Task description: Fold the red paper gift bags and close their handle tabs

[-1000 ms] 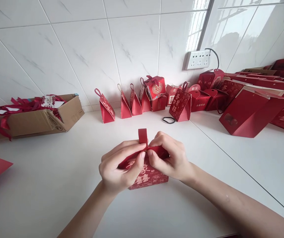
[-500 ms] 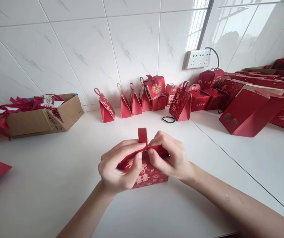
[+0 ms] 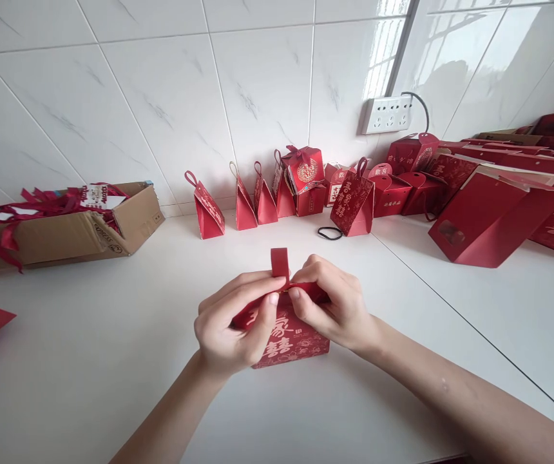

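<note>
A red gift box printed with pale characters and flowers rests on the white table in front of me. My left hand pinches its top edge, fingers behind and thumb on the near side. From the right, my right hand grips the same edge between thumb and bent fingers, close to the left fingertips. Between the two hands a red strap handle stands up from the top of the box. The fingers cover much of the upper edge, so how it closes there is hidden.
Several small red boxes with loops, one of them a tilted box, line the tiled wall. A cardboard box of ribbons is at left. Larger red boxes crowd the right. A black band and a wall socket are behind.
Both hands keep their hold on the gift box, almost unmoved. The red piece at the left edge shows slightly less, as the view has shifted a little.
</note>
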Motion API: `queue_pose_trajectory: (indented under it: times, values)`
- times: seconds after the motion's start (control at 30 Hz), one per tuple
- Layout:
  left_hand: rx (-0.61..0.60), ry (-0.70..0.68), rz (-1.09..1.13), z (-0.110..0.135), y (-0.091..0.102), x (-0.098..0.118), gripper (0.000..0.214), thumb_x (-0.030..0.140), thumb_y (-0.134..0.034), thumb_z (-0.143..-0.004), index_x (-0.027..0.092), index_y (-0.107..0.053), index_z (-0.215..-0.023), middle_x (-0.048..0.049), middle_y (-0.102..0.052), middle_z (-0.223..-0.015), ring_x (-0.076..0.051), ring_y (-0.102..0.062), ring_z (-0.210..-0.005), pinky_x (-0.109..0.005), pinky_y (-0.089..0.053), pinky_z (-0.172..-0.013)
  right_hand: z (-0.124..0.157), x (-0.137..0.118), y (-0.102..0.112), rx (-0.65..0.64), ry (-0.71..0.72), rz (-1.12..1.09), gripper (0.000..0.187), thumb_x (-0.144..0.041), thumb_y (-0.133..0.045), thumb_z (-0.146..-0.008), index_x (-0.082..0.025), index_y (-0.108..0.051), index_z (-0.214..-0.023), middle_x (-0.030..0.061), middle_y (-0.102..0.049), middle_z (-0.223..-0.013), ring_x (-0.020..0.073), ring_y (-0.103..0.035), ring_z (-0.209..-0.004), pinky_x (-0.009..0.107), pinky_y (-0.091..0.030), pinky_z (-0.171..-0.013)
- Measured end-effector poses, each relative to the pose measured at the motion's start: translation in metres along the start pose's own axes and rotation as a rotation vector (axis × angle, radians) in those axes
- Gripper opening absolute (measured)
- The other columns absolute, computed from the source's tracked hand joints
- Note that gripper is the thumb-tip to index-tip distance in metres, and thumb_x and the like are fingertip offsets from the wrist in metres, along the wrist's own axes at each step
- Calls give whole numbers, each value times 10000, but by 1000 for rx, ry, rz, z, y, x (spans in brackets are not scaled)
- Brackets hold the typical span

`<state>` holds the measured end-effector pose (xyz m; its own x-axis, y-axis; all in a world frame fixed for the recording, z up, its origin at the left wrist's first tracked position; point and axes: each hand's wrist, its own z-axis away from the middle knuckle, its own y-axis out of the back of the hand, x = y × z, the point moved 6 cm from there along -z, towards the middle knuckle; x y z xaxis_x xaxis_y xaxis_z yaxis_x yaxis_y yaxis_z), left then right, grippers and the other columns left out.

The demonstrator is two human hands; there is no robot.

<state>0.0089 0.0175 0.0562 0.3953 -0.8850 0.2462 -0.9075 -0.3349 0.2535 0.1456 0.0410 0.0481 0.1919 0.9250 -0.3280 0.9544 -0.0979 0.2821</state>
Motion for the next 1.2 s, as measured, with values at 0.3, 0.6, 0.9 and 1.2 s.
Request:
queue_pose_trajectory:
  times: [0.3, 0.6, 0.9, 1.2]
  values:
    - [8, 5, -17, 0, 0, 0, 315, -2, -605, -810, 202, -707, -1027, -29, -759, -921, -137, -716, -748, -213, -599, -615, 1, 1, 0, -6, -5, 2, 137, -114, -523, -886, -223, -489, -810, -41, -476, -646, 102, -455, -539, 221, -404, -491]
    - [4, -3, -15, 0, 0, 0, 319, -1, -601, -812, 203, -704, -1035, -27, -760, -924, -140, -721, -759, -215, -604, -624, 0, 1, 0, 2, 2, 2, 150, -100, -520, -869, -227, -480, -799, -44, -469, -631, 100, -430, -518, 220, -381, -468]
    - [-23, 26, 4, 1, -1, -5, 318, 4, -608, -813, 204, -707, -1040, -31, -756, -956, -148, -727, -827, -216, -611, -717, 2, 6, -1, -10, -20, -25, 124, -126, -538, -885, -214, -499, -808, -40, -494, -659, 92, -442, -535, 211, -373, -482]
    - [-240, 685, 294, 49, -28, -84, 968, 400, -748, -761, 267, -161, -1519, -182, -407, -1505, -298, -534, -1289, -419, -508, -1013, 18, 98, 42, 550, -651, -118, 247, -427, -606, -826, -198, -567, -741, -24, -571, -712, 128, -501, -673, 245, -397, -622]
